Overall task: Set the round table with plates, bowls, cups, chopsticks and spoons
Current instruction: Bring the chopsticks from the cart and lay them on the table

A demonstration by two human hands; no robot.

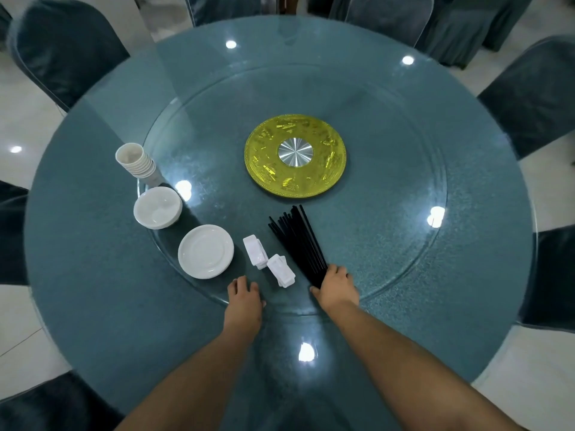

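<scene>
The chopsticks (pixel 297 244) (thin, stiff, likely slippery) are fanned just right of the plates (pixel 206 251), their near ends gripped by the right hand (pixel 334 286). The left hand (pixel 244 295) is rested open on the counter (pixel 93 275). A pair is best pinched near one end.

1. Cup stack (pixel 137 164): one, nested white cups; about eight rims show.
2. Bowl stack (pixel 157 207): one; number of bowls unclear.
3. Plate stack (pixel 205 251): one; number of plates unclear.
4. White rests (pixel 269 264): two small piles.
5. Chopstick bundle (pixel 297 241): one, black; sticks too crowded to count.
6. Gold turntable hub (pixel 295 155): one.
7. Hands: two.
</scene>
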